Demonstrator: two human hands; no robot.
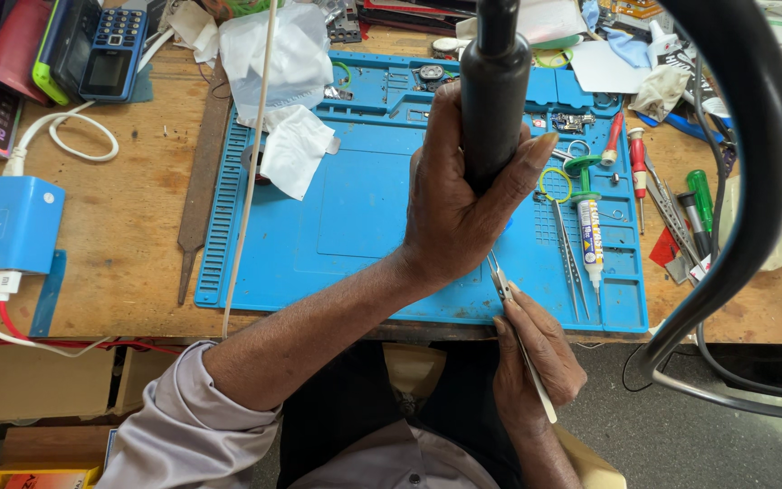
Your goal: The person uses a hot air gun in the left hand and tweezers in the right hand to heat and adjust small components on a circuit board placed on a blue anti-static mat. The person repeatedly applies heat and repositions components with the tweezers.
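My left hand (459,195) is wrapped around a thick black tool handle (493,81) that stands upright over the blue work mat (355,217). Whatever lies under the handle's tip is hidden by the hand. My right hand (536,358) holds metal tweezers (502,282) at the mat's near edge, their tips pointing up under my left hand. A second pair of tweezers (568,254) and a small white tube with a green cap (589,226) lie on the mat to the right.
White plastic wrap (287,81) covers the mat's far left. A metal file (201,172) lies on the wooden table. A blue box (2,222) with cables sits left. Screwdrivers (637,163) lie right, and a black curved lamp arm (753,136) crosses there.
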